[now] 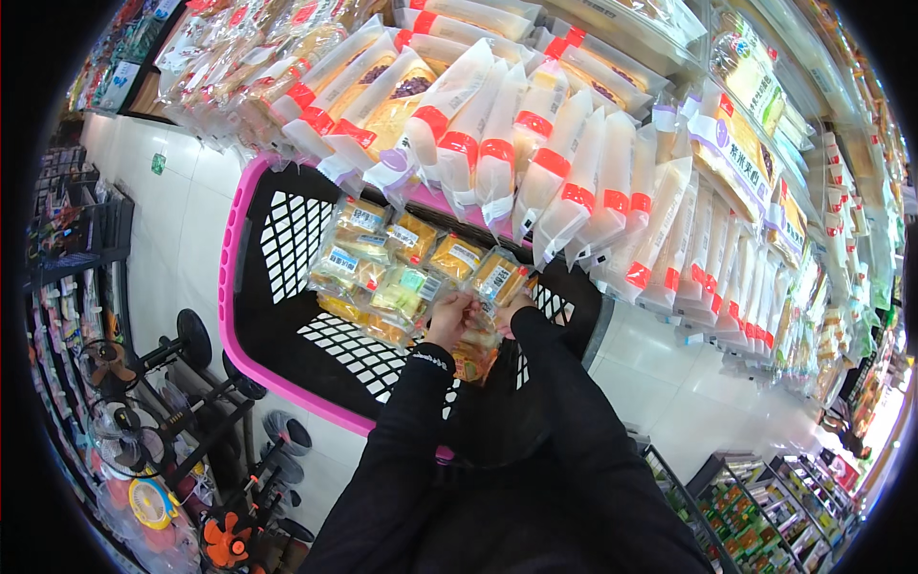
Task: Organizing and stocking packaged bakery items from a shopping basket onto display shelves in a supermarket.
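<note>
Both hands reach into a black shopping basket (226, 287) with lattice openings and a pink rim. Between them is a clear-wrapped bread pack (496, 281) with a white label. My left hand (452, 319) pinches its lower left edge, fingers curled. On the opposite side my right hand (513, 313) grips the pack, its fingers partly hidden by the wrapper and sleeve. Several wrapped breads lie to the left in the basket, among them a yellow-topped bread (456, 257) and a sandwich with a green filling (407, 293). An orange-toned packet (473, 359) sits below my hands.
A display of bagged sliced breads (531, 158) with red bands overhangs the basket's far side. More packaged bread (731, 151) stands to the right. Electric fans (150, 502) stand on the left, beside the tiled floor (183, 208). Goods racks (760, 502) are at the lower right.
</note>
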`<state>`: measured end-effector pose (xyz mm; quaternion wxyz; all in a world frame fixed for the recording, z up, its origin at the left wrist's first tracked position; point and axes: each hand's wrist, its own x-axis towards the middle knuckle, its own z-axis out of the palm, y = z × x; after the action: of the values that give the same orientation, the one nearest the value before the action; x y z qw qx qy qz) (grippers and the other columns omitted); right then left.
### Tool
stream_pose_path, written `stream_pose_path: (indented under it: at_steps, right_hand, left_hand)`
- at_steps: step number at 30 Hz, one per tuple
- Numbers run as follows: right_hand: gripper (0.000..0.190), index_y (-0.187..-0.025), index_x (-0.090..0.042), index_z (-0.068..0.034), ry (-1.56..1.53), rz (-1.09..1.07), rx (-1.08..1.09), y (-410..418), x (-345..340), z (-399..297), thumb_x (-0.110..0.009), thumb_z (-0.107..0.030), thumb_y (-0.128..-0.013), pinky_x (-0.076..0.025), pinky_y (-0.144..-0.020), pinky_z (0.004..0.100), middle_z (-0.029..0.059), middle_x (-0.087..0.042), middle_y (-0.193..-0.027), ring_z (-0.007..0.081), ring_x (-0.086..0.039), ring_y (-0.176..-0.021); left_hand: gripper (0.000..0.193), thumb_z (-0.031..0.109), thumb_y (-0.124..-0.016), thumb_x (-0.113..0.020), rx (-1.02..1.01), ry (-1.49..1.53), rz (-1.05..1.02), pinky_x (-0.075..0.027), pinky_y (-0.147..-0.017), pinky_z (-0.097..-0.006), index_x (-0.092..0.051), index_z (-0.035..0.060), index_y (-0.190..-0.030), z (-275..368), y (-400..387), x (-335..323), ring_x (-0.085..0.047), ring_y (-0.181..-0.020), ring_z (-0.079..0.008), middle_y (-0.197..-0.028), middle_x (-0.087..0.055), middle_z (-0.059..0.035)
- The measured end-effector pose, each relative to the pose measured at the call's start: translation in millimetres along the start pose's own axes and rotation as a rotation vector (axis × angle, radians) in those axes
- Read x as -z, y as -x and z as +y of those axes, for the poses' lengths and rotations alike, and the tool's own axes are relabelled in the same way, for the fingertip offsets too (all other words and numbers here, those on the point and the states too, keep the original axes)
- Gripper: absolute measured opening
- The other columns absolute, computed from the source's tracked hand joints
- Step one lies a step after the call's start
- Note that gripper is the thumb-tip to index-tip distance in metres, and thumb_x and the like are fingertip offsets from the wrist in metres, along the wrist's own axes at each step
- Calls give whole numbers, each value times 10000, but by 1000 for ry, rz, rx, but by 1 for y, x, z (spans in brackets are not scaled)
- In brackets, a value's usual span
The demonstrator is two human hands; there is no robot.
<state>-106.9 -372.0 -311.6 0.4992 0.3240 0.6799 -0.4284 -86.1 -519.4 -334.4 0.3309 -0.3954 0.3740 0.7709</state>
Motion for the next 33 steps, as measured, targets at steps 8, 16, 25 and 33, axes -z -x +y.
stream_pose_path:
  at_steps: [8, 16, 25, 33]
  right_hand:
    - [368, -880, -525, 14, 397, 335, 525, 46, 4, -14, -555, -299, -691, -447, -642, 345, 192, -557, -759, 279, -542, -678]
    - [416, -840, -525, 24, -350, -339, 261, 113, 15, -14, -529, -384, -760, -451, -470, 215, 82, -556, -698, 113, -538, -555]
    - [146, -785, -543, -46, -894, -470, 380, 150, -20, -14, -517, -189, -804, -379, -456, 173, 21, -561, -690, 47, -450, -499]
    - [153, -796, -548, 1, -690, -210, 761, 157, -21, -25, -541, -151, -782, -385, -520, 178, 19, -545, -660, 42, -460, -570]
  left_hand:
    - [78, 108, -794, -506, -91, 38, -16, -428, -563, -225, -512, 73, -725, 27, 37, -19, -556, -652, -146, -705, -553, -40]
    - [46, 77, -785, -508, -427, 252, -35, -462, -648, -291, -497, 67, -742, 26, 125, -38, -560, -772, -199, -775, -563, -74]
    - [123, 100, -830, -421, -787, 249, -90, -371, -819, -321, -486, 31, -908, 5, 174, -64, -506, -892, -179, -950, -537, -90]
    - [102, 100, -810, -467, -445, 417, -307, -383, -821, -321, -525, 35, -863, 0, 172, -46, -526, -870, -183, -923, -559, -76]
